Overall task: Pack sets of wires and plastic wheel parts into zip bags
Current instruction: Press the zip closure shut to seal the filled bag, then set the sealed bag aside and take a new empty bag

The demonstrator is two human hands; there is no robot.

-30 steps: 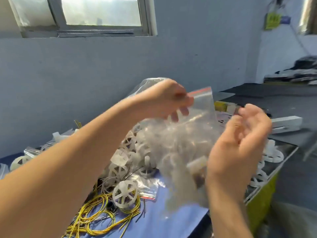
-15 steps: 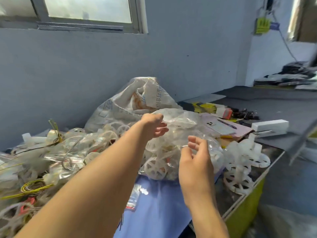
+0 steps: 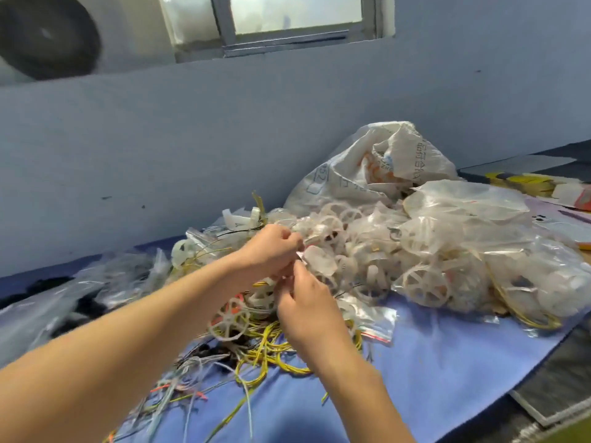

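On the blue cloth [image 3: 431, 362] lies a heap of white plastic wheels, one loose wheel [image 3: 228, 319] at its near side. Yellow wires [image 3: 271, 350] tangle beneath it. My left hand [image 3: 271, 247] and my right hand [image 3: 307, 302] meet over the heap, and their fingertips pinch the edge of a small clear zip bag [image 3: 318, 262]. What the bag holds is too blurred to tell. Empty zip bags [image 3: 374, 321] with red strips lie just right of my right wrist. Filled bags [image 3: 447, 251] of wheels are piled to the right.
A big white woven sack [image 3: 377, 167] stands behind the pile against the blue wall. More clear bags [image 3: 105, 276] lie at the left. A phone [image 3: 550, 219] and papers sit at the far right. The table's edge [image 3: 543, 407] runs along the lower right.
A second ago both hands held a filled zip bag up. It left my hands; they moved down and left to the loose heap and now pinch a small bag. The view swung left.
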